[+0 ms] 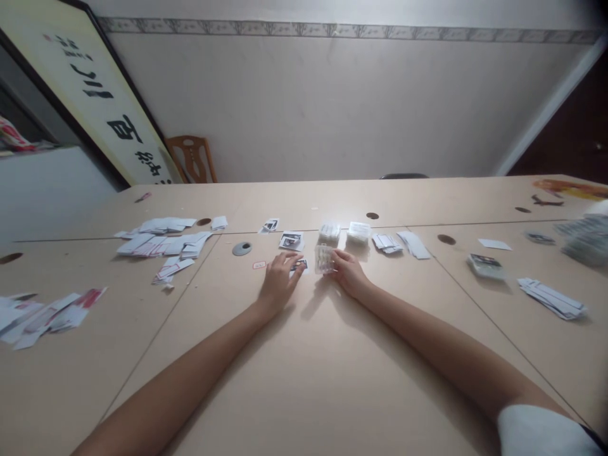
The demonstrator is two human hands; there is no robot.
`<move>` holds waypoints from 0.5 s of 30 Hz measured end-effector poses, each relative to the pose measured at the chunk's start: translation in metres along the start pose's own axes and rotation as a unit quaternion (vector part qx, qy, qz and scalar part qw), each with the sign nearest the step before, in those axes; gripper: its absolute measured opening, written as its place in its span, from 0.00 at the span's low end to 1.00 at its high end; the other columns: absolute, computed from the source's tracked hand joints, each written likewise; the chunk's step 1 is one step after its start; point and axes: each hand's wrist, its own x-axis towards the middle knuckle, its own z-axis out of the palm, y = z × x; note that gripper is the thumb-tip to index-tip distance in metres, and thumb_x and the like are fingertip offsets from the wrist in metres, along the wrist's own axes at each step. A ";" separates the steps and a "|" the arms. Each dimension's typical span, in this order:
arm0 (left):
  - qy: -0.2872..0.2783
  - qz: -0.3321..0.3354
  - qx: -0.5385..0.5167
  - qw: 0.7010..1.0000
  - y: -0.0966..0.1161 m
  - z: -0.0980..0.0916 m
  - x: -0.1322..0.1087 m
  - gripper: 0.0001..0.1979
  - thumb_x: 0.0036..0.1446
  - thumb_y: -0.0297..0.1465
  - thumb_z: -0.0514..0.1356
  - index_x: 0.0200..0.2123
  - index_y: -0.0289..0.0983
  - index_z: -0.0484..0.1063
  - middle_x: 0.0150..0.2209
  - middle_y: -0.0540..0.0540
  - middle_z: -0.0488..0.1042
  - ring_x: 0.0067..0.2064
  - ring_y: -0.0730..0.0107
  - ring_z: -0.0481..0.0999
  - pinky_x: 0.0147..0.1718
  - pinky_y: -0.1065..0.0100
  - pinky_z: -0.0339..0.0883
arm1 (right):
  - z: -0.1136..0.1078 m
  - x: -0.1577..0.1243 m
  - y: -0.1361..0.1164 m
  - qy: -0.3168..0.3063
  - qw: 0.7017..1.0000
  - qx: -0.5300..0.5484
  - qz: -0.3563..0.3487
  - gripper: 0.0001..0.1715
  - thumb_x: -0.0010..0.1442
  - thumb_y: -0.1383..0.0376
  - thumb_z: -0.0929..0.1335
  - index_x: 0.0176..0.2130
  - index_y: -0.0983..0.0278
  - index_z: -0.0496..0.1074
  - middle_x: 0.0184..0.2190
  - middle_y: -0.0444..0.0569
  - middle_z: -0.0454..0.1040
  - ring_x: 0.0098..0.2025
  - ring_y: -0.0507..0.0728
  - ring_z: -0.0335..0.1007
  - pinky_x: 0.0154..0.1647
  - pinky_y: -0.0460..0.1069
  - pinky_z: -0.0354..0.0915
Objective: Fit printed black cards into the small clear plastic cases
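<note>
Plastic case (323,260) is between the hands (350,273), held by the right.

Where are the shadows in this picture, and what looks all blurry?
Head view: soft shadows fall on the table below the right hand and beside the right forearm; head view: the heap of see-through plastic at the far right looks smeary; head view: the top right corner goes dark.
</note>
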 end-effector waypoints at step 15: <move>0.028 0.079 -0.080 0.993 0.022 0.004 -0.016 0.18 0.68 0.34 0.53 0.58 0.39 0.72 0.54 0.39 0.76 0.56 0.55 0.75 0.55 0.51 0.69 | 0.028 -0.029 -0.005 -0.114 0.988 0.066 0.082 0.15 0.54 0.58 0.75 0.41 0.60 0.76 0.38 0.48 0.79 0.39 0.57 0.76 0.41 0.52 0.72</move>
